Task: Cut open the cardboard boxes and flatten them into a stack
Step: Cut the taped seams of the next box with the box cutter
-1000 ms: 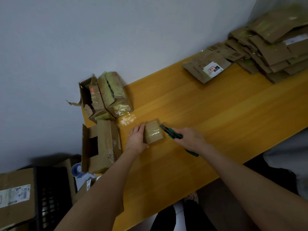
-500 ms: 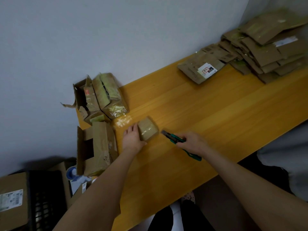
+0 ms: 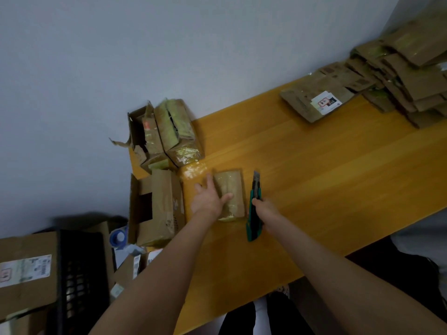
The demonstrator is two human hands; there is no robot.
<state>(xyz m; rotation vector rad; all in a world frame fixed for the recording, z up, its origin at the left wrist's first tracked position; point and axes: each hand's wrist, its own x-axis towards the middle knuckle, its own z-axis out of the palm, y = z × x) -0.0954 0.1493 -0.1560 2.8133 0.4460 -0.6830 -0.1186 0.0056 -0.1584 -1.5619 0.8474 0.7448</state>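
Here, a small taped box point(image 3: 233, 183) lies flat on the yellow wooden tabletop point(image 3: 326, 180), towards its left end and close to the near edge; the person's left grip point(image 3: 209, 201) rests on it with fingers straight and spread, the palm over the box's left part and the thumb laid across its top, so this grip presses rather than clasps; the right grip point(image 3: 264, 210) is curled round the green handle of a utility knife point(image 3: 255, 193), which lies just beside the right edge of the box with its blade pointing to the far side; whether the blade touches the cardboard cannot be told. Just beyond the small box, at the far left corner of the tabletop, two opened boxes point(image 3: 167, 134) stand side by side against the pale wall point(image 3: 169, 44), their flaps torn and tape glinting on them; on the near left, another open box point(image 3: 157, 206) with a rectangular hole in its side hangs partly over the tabletop's left end. Well apart, at the far right, a flat stack point(image 3: 406, 78) of cardboard sheets spreads out, and a flattened piece with a white label point(image 3: 314, 102) lies at its left. Below the tabletop on the left are a black crate point(image 3: 79, 274), a labelled carton point(image 3: 24, 269) and a blue tape roll point(image 3: 117, 238).
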